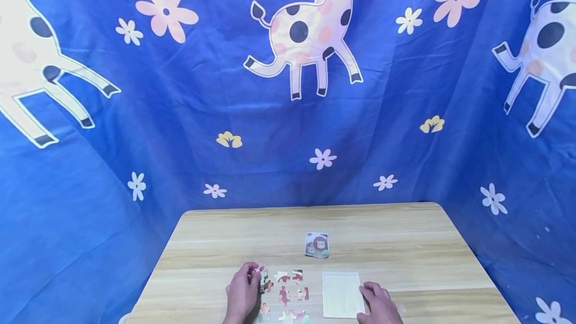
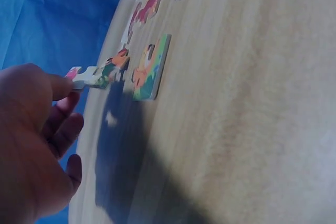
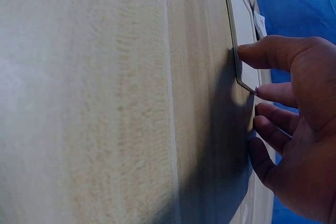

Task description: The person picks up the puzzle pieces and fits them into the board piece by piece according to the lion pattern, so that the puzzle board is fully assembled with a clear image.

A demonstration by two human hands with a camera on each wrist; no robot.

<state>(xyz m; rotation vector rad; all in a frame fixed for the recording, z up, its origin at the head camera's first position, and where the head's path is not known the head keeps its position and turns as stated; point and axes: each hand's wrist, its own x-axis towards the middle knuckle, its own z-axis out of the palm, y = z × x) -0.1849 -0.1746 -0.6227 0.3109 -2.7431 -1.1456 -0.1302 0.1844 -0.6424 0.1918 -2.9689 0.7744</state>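
Observation:
At the left of a group of jigsaw puzzle pieces, my left hand pinches a puzzle piece with white, pink and green print between thumb and index finger. An orange and green portion lies at its far end; whether that is a separate piece I cannot tell. Just beside it lies another puzzle piece flat on the table. My right hand touches the right side of a pale, square puzzle tray. Its thumb and index finger rest at the tray's near right corner, the other fingers loosely bent.
Several loose pieces, among them a dark red one, lie in rough rows between the left hand and the tray. A square lion picture card lies farther back on the wooden table. Blue printed cloth hangs around the table.

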